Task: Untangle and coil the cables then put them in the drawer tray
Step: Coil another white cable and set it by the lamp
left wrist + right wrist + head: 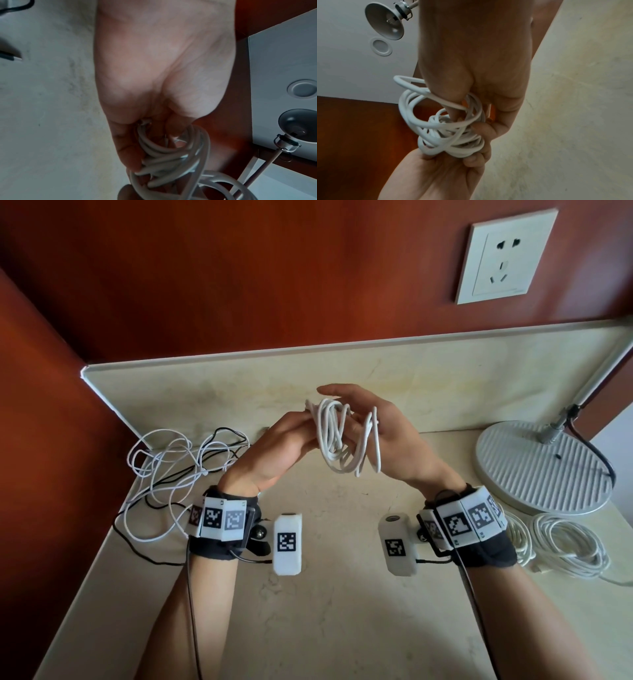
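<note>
Head view: cable coil (342, 436) between hands

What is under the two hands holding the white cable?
Under the left hand, right hand and coiled white cable is bare countertop with their shadow. Nothing else shows there; the hands cover a little of it.
</note>
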The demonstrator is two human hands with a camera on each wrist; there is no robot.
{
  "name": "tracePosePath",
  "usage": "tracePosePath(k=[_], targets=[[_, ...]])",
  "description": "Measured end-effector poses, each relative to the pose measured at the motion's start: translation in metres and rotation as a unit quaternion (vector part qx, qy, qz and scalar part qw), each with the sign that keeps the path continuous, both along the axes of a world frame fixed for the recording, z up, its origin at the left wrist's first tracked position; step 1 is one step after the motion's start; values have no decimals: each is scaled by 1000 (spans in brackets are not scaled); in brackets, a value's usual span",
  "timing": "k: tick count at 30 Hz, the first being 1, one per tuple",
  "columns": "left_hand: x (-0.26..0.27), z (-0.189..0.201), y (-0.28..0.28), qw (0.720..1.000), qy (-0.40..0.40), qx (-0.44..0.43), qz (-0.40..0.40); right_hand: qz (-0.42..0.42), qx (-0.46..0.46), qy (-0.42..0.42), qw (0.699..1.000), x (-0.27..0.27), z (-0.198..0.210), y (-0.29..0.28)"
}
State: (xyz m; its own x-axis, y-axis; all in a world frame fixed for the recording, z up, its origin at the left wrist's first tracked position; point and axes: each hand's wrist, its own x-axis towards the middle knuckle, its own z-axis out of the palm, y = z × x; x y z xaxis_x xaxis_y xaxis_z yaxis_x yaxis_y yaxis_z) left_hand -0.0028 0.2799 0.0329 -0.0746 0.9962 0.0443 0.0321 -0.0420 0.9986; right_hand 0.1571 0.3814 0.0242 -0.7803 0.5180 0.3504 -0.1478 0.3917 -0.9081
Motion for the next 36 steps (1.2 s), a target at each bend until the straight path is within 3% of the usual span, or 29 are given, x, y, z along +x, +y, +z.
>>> tracePosePath(k=[6,10,13,18,27,33,36], targets=[[12,9,4,998,28,24,-55,-1,-6,0,1000,4,1,4],[17,3,9,996,-1,-13,89,-45,6,9,999,1,-1,2],[19,-5,14,979,63,7,193,-75,2,12,997,-1,-1,0],[14,-11,15,955,111,65,267,-97,-10,8,995,-3,-1,-4],[-4,-5,10,950,39,35,308,-36,-26,-8,999,6,7,-5],[-9,-6,8,918,169,66,352,-131,-63,-90,985,4,-4,5],[-13,-2,6,915,249,44,315,-157,-83,-119,977,6,-7,11]])
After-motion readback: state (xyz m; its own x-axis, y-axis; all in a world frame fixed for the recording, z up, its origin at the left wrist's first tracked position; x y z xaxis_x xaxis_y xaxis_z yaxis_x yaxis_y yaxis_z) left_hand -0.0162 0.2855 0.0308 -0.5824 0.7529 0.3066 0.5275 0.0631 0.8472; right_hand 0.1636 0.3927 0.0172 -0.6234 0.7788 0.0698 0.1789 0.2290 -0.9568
